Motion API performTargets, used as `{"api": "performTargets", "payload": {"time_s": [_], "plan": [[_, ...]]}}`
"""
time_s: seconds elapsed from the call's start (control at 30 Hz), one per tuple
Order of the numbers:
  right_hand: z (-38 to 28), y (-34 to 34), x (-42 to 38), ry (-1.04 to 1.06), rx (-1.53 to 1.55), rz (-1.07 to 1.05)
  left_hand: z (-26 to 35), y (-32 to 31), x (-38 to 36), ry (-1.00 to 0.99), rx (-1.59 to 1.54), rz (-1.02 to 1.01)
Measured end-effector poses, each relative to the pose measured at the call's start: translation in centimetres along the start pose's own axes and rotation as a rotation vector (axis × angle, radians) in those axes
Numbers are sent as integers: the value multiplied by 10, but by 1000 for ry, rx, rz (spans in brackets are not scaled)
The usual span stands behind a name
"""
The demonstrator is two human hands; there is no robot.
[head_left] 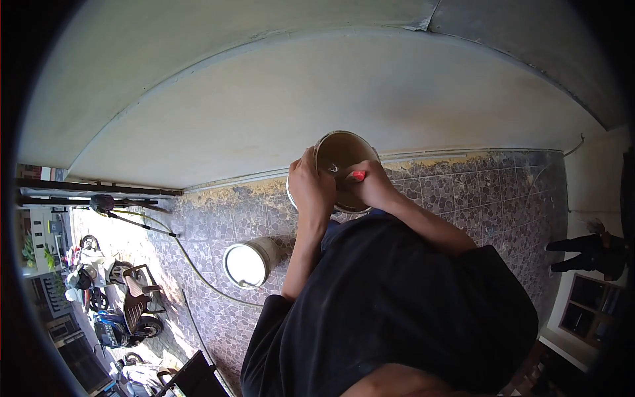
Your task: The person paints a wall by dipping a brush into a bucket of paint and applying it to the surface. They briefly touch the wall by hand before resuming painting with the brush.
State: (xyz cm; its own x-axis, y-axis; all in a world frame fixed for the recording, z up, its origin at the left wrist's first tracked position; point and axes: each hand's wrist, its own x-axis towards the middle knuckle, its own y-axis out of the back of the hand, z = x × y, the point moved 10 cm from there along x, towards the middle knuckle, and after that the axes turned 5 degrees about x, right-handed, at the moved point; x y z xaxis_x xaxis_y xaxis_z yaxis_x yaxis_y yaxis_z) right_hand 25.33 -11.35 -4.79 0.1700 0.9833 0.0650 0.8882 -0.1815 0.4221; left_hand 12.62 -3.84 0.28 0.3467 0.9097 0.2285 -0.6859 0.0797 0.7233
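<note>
A pale bucket is held up in front of my chest, its mouth tilted towards me. With its fingers over the near-left rim, my left hand grips the bucket. My right hand reaches into the mouth, closed around a tool with a red handle. The working end of that tool is hidden, so its kind cannot be told. A small whitish patch shows inside, near the right fingers.
A second bucket with a bright white top stands on the patterned tile floor, left of me. Beyond it runs a hose. A brown chair and motorcycles are further left. Another person stands far right.
</note>
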Motion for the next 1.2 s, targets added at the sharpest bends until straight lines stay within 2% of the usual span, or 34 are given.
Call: {"api": "performTargets", "payload": {"time_s": [0.3, 0.43, 0.5, 0.63, 0.7, 0.83, 0.9, 1.03, 1.13, 1.2], "plan": [[-15, 14, -8, 88, -105, 208, 1, -3, 4, -17, 3, 10], [-11, 16, -3, 89, -37, 218, 1, -6, 7, -16, 13, -12], [-4, 18, -1, 11, 81, 183, -2, -9, 7, -18, 26, -3], [7, 22, 2, -79, 113, 142, -4, -13, 10, -23, 15, 3], [23, 17, 2, -228, 131, 70, -2, -13, 12, -24, 2, -6], [21, 25, 1, -237, 125, 124, 7, -8, 15, -17, 5, -16], [28, 32, 1, -285, 251, 205, 8, -8, 17, -20, 13, -6], [22, 42, 1, -320, 227, 221, 7, -10, 19, -19, -11, 3], [23, 53, 1, -199, 159, 306, 7, -12, 20, -4, -9, -5], [46, 49, 0, -356, 479, 261, 8, -12, 21, 6, -11, -10]]}}
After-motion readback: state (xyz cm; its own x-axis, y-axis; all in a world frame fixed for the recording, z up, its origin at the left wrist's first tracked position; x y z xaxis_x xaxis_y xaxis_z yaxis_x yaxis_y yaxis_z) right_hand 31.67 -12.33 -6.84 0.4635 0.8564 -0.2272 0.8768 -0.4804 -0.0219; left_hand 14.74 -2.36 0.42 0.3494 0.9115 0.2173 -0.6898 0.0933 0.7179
